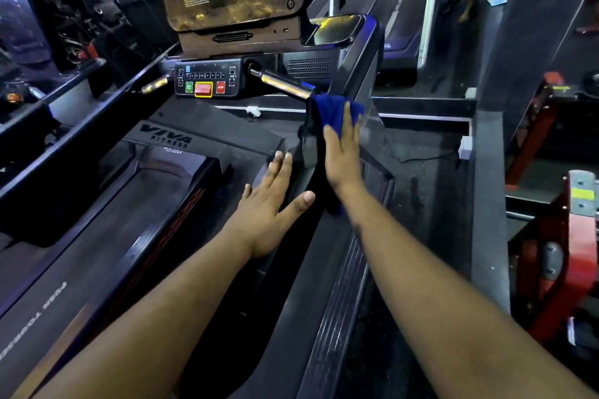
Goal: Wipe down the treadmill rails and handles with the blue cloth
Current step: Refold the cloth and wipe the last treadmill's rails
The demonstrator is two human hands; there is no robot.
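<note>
Right hand [343, 152] is flat, pressing the blue cloth [334, 113] onto the right rail [353, 74] by the metal handle [282, 81], left hand [272, 197] spread wide nearby, gripping nothing.

The right hand [343, 152] lies flat on the blue cloth [337, 115] on the right rail [363, 74]. Just ahead, the shiny handle bar [282, 82] sticks out and blocks the way. The left hand [272, 204] is spread open beside the rail, over the belt [97, 236]. The belt has lots of free room. The button panel [207, 81] stands at the front edge.
</note>
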